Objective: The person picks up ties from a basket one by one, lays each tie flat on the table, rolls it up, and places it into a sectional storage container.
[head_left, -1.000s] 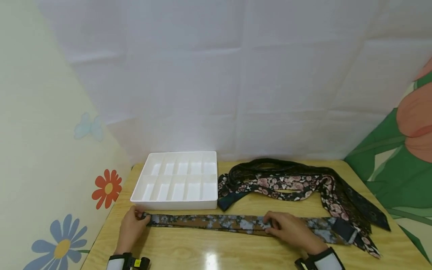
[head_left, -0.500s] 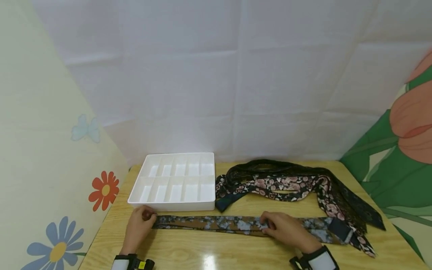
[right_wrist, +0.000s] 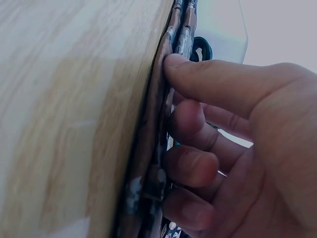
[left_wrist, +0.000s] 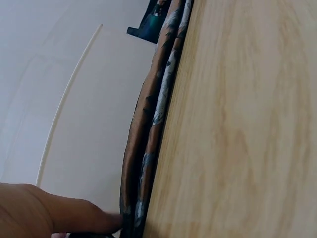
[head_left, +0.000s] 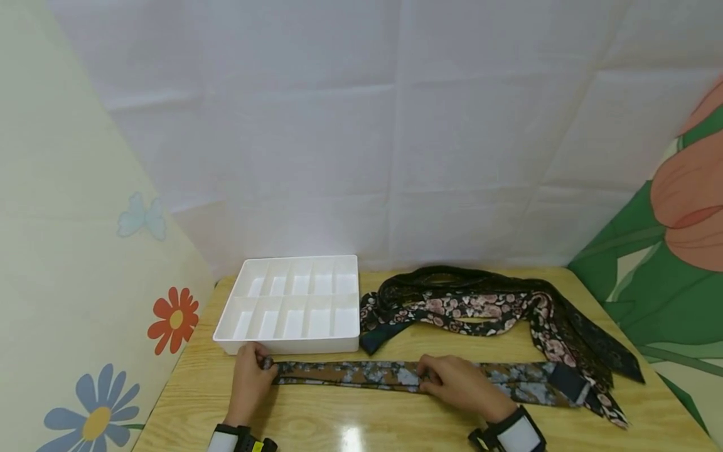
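Left hand: we see the bare left hand (head_left: 250, 380) with thumb and fingers close together, pinching the narrow left end of a long brown cloth tie with grey-blue flowers (head_left: 361, 375).
Right hand: the bare right hand (head_left: 460, 384) pinches the same tie farther along, thumb at its edge and the other fingers curled.
Wrists: on each one we notice a black strap (head_left: 511, 424) with a small device.
Floral tie: it lies lengthwise on the light wooden table (head_left: 316, 420), in front of the tray; near its wide right end there is a dark blue patch (head_left: 567, 383).
Tray: the white rectangular tray (head_left: 285, 345) has two rows of five compartments; we cannot tell if the left hand touches it.
Tie pile: to the right of the tray we find a loose heap of dark ties (head_left: 491, 307), some black with pink flowers; its lower ends reach the wide end of the brown tie.
Backdrop: behind all stands a creased white sheet (head_left: 305, 125), between walls painted with a red flower (head_left: 176, 319) at left and a coral tulip (head_left: 691, 207) at right.
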Demonstrator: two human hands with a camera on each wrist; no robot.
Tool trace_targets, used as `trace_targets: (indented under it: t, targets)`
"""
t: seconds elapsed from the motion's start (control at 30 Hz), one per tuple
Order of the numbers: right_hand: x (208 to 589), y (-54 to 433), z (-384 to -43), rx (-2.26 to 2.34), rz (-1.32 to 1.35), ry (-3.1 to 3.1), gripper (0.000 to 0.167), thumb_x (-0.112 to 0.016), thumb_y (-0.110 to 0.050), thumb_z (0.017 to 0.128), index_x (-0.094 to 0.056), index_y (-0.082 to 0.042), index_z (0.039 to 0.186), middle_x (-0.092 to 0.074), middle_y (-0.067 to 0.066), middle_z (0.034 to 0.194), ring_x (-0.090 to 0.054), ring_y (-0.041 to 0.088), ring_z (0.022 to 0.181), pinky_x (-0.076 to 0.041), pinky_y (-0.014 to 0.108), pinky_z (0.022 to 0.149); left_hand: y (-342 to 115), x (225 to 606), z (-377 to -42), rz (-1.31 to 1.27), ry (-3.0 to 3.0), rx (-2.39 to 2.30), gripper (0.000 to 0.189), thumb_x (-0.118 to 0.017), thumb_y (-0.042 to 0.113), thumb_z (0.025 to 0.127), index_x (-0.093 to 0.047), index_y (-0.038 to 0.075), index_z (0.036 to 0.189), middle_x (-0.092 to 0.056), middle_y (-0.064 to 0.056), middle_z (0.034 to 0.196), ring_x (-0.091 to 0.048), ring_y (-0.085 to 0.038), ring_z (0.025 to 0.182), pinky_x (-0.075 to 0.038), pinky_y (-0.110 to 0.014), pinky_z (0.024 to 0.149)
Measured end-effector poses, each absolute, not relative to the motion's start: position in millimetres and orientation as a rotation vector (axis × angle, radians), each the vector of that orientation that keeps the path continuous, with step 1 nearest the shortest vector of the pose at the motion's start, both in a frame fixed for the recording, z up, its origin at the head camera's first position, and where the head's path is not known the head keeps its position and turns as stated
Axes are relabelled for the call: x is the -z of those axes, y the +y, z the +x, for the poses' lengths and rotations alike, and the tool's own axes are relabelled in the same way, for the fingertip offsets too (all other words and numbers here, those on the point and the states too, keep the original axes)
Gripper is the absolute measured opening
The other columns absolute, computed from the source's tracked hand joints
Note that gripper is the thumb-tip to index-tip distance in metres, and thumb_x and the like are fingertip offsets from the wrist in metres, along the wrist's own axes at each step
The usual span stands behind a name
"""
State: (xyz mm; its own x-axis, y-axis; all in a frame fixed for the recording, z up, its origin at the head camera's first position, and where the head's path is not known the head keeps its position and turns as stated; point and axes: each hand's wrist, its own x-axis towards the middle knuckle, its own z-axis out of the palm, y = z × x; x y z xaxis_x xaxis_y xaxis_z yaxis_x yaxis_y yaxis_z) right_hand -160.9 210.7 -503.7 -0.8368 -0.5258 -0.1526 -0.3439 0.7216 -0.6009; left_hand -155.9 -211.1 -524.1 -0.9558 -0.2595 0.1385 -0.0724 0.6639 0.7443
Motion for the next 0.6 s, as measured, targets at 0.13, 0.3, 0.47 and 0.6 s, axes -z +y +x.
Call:
trace_targets:
  t: [0.13, 0.3, 0.47, 0.6]
  targets:
    - [504.1, 209.5, -160.7, 0.823, -0.677, 2.611, 0.014, -0.077, -0.031, 0.098, -0.071, -0.023, 0.108, -0.058, -0.012, 0.073, -0.050, 0.005, 0.058, -0.037, 0.025, 0.053, -208.1, 525.7, -153.2, 0.206, -2.653, 1.147, 0.031, -0.090, 0.001, 0.077, -0.063, 0.000, 0.093, -0.055, -0.018, 0.105, -0.055, -0.026, 0.093, -0.045, -0.033, 0.077]
    - [503.4, 204.8, -161.6, 0.815, -0.708, 2.623, 0.012, -0.076, -0.031, 0.098, -0.072, -0.023, 0.108, -0.059, -0.014, 0.075, -0.052, 0.002, 0.061, -0.041, 0.025, 0.056, -214.2, 529.1, -148.8, 0.079, -2.743, 1.170, 0.025, -0.090, 0.007, 0.079, -0.074, 0.010, 0.098, -0.067, -0.011, 0.119, -0.063, -0.023, 0.106, -0.051, -0.035, 0.087]
    - [503.8, 189.5, -164.4, 0.817, -0.787, 2.626, 0.009, -0.075, -0.031, 0.100, -0.073, -0.025, 0.107, -0.063, -0.018, 0.081, -0.055, -0.003, 0.068, -0.047, 0.026, 0.060, -221.3, 529.8, -147.7, -0.066, -2.850, 1.244, 0.040, -0.091, 0.001, 0.076, -0.079, 0.017, 0.111, -0.068, -0.003, 0.128, -0.063, -0.026, 0.125, -0.053, -0.046, 0.106]
    - [504.1, 171.9, -166.1, 0.849, -0.892, 2.628, 0.007, -0.075, -0.028, 0.100, -0.073, -0.026, 0.107, -0.066, -0.019, 0.090, -0.057, -0.006, 0.075, -0.050, 0.025, 0.065, -222.8, 529.7, -150.1, -0.117, -2.853, 1.278, 0.040, -0.090, -0.002, 0.076, -0.081, 0.019, 0.109, -0.070, 0.001, 0.123, -0.065, -0.025, 0.122, -0.056, -0.041, 0.103]
